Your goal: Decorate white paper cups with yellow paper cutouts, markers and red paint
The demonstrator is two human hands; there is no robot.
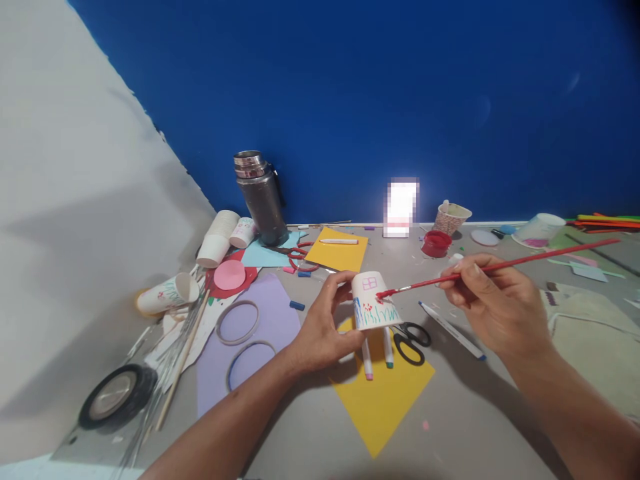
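Note:
My left hand (330, 320) grips a white paper cup (367, 307), turned upside down, between thumb and fingers. Drawn on its side are a purple window, green grass and red flowers. In my right hand (493, 300) is a red-handled paintbrush (540, 257), pinched near the ferrule. Its red-coated bristles touch the cup's side just above the grass. Under the cup lie yellow paper (385, 400), two markers with pink and green ends, and black-handled scissors (414, 343). Between my hands rests a blue-tipped marker (453, 331). Beyond the brush stands a small pot of red paint (437, 243).
A dark steel flask (263, 207) stands by the blue wall. At left are stacked paper cups (219, 237), purple paper (273, 307), black tape (119, 397) and wires. Another decorated cup (167, 295) lies tipped there. Cloth (595, 340) covers part of the right side.

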